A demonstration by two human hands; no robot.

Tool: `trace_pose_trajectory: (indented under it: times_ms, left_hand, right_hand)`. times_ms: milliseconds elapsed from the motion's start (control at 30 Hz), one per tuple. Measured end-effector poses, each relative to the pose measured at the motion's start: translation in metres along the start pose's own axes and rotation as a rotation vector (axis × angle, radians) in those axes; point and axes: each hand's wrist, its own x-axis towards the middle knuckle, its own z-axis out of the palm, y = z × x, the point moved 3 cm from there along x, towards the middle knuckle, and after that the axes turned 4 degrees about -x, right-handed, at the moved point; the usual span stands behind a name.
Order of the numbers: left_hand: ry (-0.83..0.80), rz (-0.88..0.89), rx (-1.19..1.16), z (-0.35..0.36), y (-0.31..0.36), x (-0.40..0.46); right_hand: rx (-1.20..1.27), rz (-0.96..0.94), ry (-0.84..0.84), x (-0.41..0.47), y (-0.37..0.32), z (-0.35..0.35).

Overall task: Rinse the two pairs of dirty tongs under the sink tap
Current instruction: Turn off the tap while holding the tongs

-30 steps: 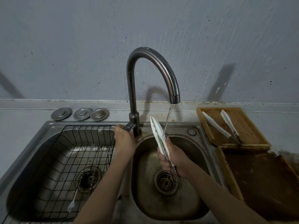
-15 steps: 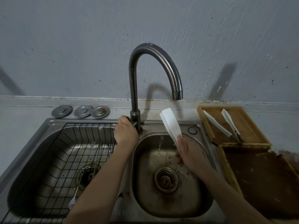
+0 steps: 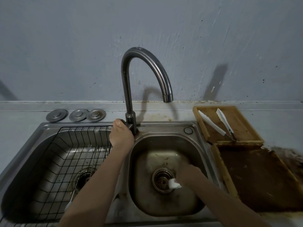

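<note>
The double sink [image 3: 164, 126] spans the counter, and the curved tap [image 3: 131, 89] rises at its back. The left hand [image 3: 121, 136] rests at the tap's base, fingers curled round the handle there. The right hand [image 3: 186, 174] is low in the right basin, blurred, gripping white tongs [image 3: 174, 185] whose end pokes out below the fingers over the drain [image 3: 161, 181]. The second tongs [image 3: 218, 124] lie in a wooden tray [image 3: 246, 122], well to the right of those fingers.
</note>
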Motion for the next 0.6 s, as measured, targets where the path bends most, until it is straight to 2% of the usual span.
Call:
trace_pose_trajectory:
  times_ms: [100, 167, 267, 333, 400, 467, 600]
  left_hand:
    - [-0.005, -0.008, -0.041, -0.001, -0.002, -0.002]
    - [-0.049, -0.051, -0.197, 0.001, 0.001, -0.005]
    - [-0.080, -0.267, -0.570, 0.008, 0.002, -0.018]
    - [-0.169, -0.360, -0.610, 0.026, 0.004, -0.033]
    - [-0.340, -0.300, -0.449, 0.050, 0.017, -0.050]
    - [-0.457, -0.220, -0.438, 0.065, 0.037, -0.063]
    - [-0.580, 0.230, -0.393, 0.083, 0.103, -0.074]
  right_hand:
    - [0.201, 0.031, 0.123, 0.003, 0.006, 0.001]
    - [0.237, 0.047, 0.143, 0.001, 0.010, -0.003]
    - [0.380, 0.064, 0.079, -0.002, 0.033, -0.003]
    - [0.510, 0.060, 0.096, -0.006, 0.057, -0.008]
    - [0.638, 0.059, 0.196, -0.010, 0.086, -0.018]
    - [0.759, 0.054, 0.367, -0.013, 0.110, -0.035]
    - [0.683, 0.108, 0.684, 0.000, 0.158, -0.069]
